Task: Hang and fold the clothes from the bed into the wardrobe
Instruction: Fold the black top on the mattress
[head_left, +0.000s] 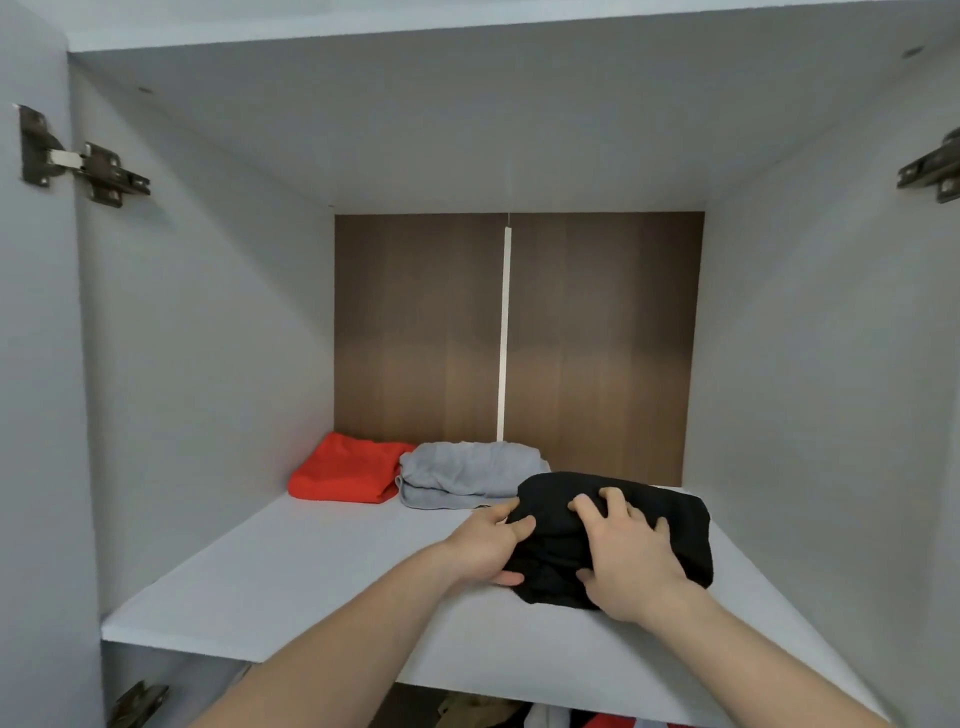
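**Both hands set a folded black garment on the wardrobe shelf**

The left hand (491, 545) grips the near left edge of a folded black garment (639, 525), thumb on top and fingers curled under the fold. The right hand (631, 561) lies on top of the bundle, its fingers spread and bent into the cloth and its thumb hooked against the near edge, so it holds the garment as well as pressing it down. Both bare forearms reach in from the bottom of the view.

The garment sits on the pale grey shelf (291, 577) of an open wardrobe, toward the right of the shelf and nearer the front than the other clothes. Behind it to the left, a folded grey garment (462, 470) lies against the brown back panel (597, 332), its front edge just beside the black bundle; whether the two touch cannot be told. A folded red garment (345, 470) lies just left of the grey one, touching it.

Judged from this, the folding part is well under way: two pieces are already stored and a third is being placed, though both hands hold it. Under the shelf, a sliver of coloured fabric shows in the lower compartment, too little to identify. The bed is out of view, so how many clothes remain cannot be told.
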